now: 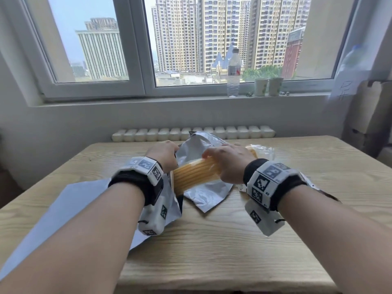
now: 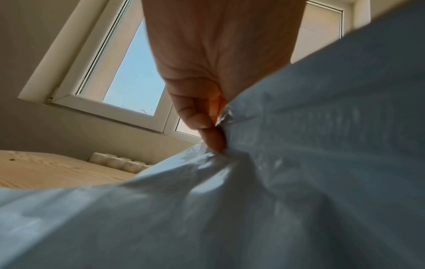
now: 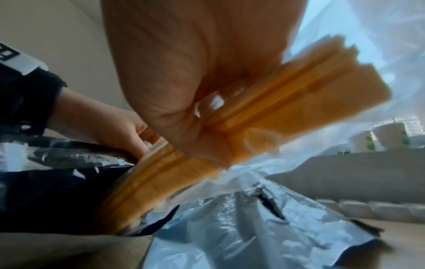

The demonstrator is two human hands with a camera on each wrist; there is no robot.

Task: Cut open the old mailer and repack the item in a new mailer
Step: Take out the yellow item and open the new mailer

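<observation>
Hands are working mid-table: our left hand is pinching the new mailer's open edge. Our right hand is gripping the straw pack, its near end entering that mouth, over the old mailer.

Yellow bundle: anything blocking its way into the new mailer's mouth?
Nothing visible. The right hand grips the yellow bundle, its lower end already at the dark mouth of the new mailer, which the left hand holds open. The old mailer lies underneath, not between.

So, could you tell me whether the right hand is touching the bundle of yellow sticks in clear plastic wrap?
Touching. The right wrist view shows the right hand gripping the bundle of yellow sticks, palm against its wrap.
</observation>
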